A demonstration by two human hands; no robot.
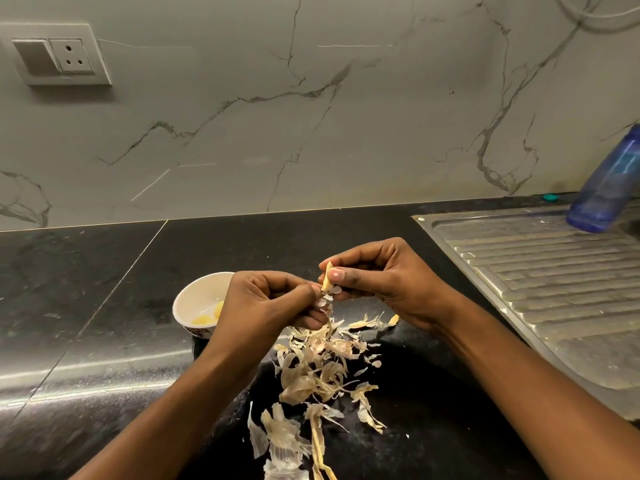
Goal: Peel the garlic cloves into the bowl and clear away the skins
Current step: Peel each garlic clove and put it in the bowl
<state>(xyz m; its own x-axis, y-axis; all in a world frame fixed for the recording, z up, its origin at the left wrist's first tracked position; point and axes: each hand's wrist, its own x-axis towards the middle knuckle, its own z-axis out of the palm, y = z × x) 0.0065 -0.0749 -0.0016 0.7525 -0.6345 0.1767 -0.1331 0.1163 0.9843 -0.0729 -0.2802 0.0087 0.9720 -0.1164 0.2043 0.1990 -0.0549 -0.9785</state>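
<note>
Garlic clove pinched between right hand thumb and fingers, above black counter. Left hand pinches skin strip hanging off the clove. Loose skins piled below. Bowl just left, peeled cloves inside.

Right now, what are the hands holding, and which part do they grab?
The right hand pinches a garlic clove near its middle. The left hand pinches the papery skin hanging from the clove's lower end.
</note>
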